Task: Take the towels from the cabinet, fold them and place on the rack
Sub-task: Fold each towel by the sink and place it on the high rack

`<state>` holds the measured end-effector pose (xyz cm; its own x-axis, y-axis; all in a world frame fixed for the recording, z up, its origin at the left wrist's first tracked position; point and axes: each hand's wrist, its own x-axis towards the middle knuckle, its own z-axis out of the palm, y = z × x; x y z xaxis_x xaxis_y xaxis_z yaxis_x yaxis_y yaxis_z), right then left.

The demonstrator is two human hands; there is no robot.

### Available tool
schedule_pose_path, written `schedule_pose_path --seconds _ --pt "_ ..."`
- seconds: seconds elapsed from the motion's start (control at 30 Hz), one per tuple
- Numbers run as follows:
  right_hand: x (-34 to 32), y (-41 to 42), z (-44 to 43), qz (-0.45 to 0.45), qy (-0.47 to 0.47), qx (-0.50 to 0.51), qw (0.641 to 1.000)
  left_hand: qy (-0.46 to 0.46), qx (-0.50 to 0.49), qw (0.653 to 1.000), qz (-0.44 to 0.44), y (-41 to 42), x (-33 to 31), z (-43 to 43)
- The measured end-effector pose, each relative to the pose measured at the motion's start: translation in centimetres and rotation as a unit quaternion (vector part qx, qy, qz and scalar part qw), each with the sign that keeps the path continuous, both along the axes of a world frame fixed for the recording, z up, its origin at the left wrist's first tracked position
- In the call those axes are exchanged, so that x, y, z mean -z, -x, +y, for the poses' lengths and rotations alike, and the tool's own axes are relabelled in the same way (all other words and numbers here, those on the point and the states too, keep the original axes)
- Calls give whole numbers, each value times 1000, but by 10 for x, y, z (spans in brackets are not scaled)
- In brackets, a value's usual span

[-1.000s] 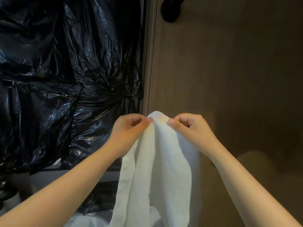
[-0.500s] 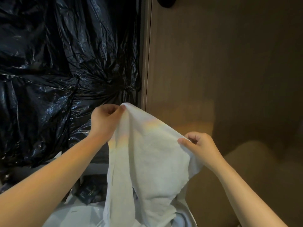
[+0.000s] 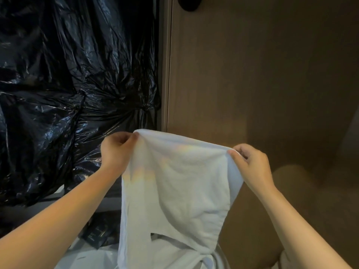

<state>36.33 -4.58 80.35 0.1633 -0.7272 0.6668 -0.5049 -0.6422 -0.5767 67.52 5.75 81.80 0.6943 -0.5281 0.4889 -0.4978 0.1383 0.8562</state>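
While the white towel (image 3: 174, 191) hangs in front of the brown cabinet door (image 3: 252, 74), its top edge is pinched at two spots: left corner by the left hand (image 3: 116, 150), right corner by the right hand (image 3: 252, 167). Fingers are curled on cloth. Crumpled black plastic sheeting (image 3: 68, 84) is seen at left.

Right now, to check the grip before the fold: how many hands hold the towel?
2. The left hand pinches the towel's top edge at its left end; the right hand pinches the same edge at its right end. Neither is hidden.
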Motion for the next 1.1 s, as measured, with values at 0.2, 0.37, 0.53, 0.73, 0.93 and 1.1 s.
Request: schedule_pose_path --seconds 0.2,0.37,0.53,0.73,0.93,1.1 --pt "-46 -4 12 -94 -77 -94 988 9 6 1000 -3 2 -8 -4" --pt "-62 -23 34 -100 -81 -173 976 -29 37 999 -15 20 -11 -13" --pt "-29 -42 37 -35 -194 -124 973 -112 100 989 -8 48 22 -23" --pt "75 -33 47 -52 -335 -92 936 -188 127 971 70 66 115 -8" --pt "156 -29 74 -110 -390 -64 912 -219 68 964 137 77 176 24" --pt "172 -31 85 -96 -401 -85 907 -261 113 943 175 81 211 62"
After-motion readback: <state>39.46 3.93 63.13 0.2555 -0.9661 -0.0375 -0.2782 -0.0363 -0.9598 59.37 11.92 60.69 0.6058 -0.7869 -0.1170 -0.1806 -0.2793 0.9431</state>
